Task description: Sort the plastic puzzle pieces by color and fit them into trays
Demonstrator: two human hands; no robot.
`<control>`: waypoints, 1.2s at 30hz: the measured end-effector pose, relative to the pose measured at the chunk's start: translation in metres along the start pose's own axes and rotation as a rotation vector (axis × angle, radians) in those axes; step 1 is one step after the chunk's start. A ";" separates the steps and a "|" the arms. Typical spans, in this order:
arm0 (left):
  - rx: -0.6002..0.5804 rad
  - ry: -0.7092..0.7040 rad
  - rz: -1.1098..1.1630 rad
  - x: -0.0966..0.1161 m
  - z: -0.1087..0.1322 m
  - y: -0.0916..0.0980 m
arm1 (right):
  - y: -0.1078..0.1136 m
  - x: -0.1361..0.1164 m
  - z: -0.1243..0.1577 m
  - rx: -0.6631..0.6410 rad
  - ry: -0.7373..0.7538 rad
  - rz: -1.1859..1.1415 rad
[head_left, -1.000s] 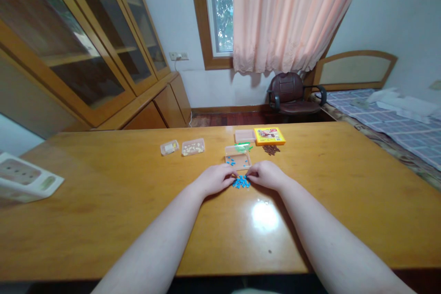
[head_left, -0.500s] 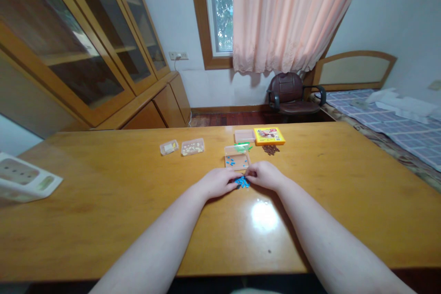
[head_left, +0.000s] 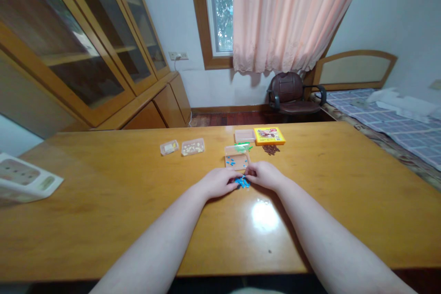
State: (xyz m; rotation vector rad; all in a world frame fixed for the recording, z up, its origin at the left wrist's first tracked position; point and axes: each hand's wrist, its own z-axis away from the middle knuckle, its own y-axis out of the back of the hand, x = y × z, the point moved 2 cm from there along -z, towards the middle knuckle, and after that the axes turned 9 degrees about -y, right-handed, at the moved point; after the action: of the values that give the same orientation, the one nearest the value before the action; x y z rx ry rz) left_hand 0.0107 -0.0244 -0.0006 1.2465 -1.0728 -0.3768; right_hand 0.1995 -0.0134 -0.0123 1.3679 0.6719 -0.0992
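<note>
A small pile of blue pieces (head_left: 244, 183) lies on the table in front of me. At its left edge my left hand (head_left: 220, 182) rests low, its fingers bent and closed over the pieces. My right hand (head_left: 264, 175) meets it from the other side, thumb and fingertips pinched at the top of the pile. Whatever sits between the fingertips is too small to make out. Just beyond the hands stands a clear plastic box (head_left: 237, 167) with its lid raised and several blue pieces inside.
Green pieces (head_left: 250, 148) lie behind the raised lid. Farther back are another clear container (head_left: 244, 136), a yellow box (head_left: 269, 136) and a heap of brown pieces (head_left: 271, 149). Leftward sit a container of cream pieces (head_left: 193, 147), a smaller container (head_left: 169, 147) and a white object (head_left: 27, 178).
Fingertips have shifted very slightly at the pile, and a few blue pieces look a little rearranged. Both arms and the containers stay in place.
</note>
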 end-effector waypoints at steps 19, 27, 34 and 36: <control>-0.007 0.038 0.029 0.004 -0.002 -0.001 | -0.001 -0.002 0.000 0.007 -0.001 0.010; 0.009 0.013 0.081 0.001 -0.002 -0.002 | 0.001 -0.003 0.001 0.010 0.003 -0.002; 0.060 0.036 0.060 -0.005 0.000 0.000 | 0.001 -0.002 0.002 -0.001 0.010 -0.031; 0.084 0.061 0.034 -0.007 0.001 0.002 | 0.003 -0.001 0.001 0.055 -0.005 -0.063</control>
State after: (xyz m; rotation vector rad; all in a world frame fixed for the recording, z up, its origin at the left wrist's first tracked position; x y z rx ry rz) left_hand 0.0058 -0.0192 -0.0025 1.3046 -1.0648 -0.2682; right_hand 0.2004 -0.0144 -0.0092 1.3994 0.7126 -0.1721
